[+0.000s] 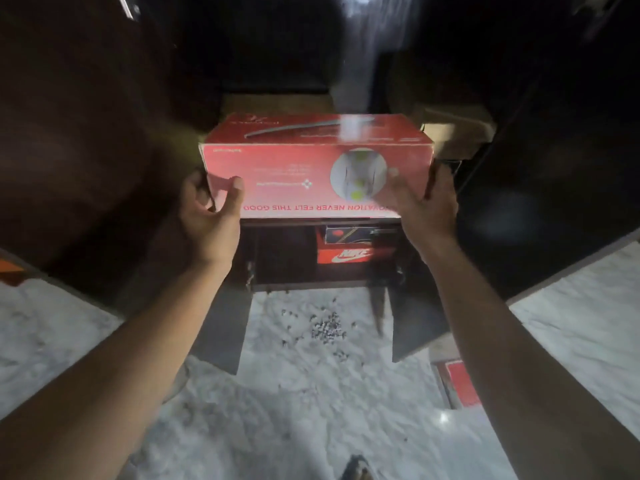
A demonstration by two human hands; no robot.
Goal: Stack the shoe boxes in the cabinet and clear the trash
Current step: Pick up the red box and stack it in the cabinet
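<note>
Red shoe box [311, 157] held between hands, left hand [207, 216] and right hand [422, 206] gripping its ends

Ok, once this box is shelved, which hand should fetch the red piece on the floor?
Probably the right hand: the red piece lies beside that forearm; the left hand grips the red box farther off.

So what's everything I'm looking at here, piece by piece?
Red shoe box: one, red, held before the cabinet.
Nike box: one, orange, inside the cabinet.
Dark box: one, dark blue, atop the Nike box.
Cardboard box: one, brown, behind the red shoe box, right.
Debris: many bits, grey, on the floor.
Flat box: one, red, floor, right.
Cabinet: one, dark, doors open.
Left hand: one, gripping the red shoe box's left end.
Right hand: one, gripping its right end.
</note>
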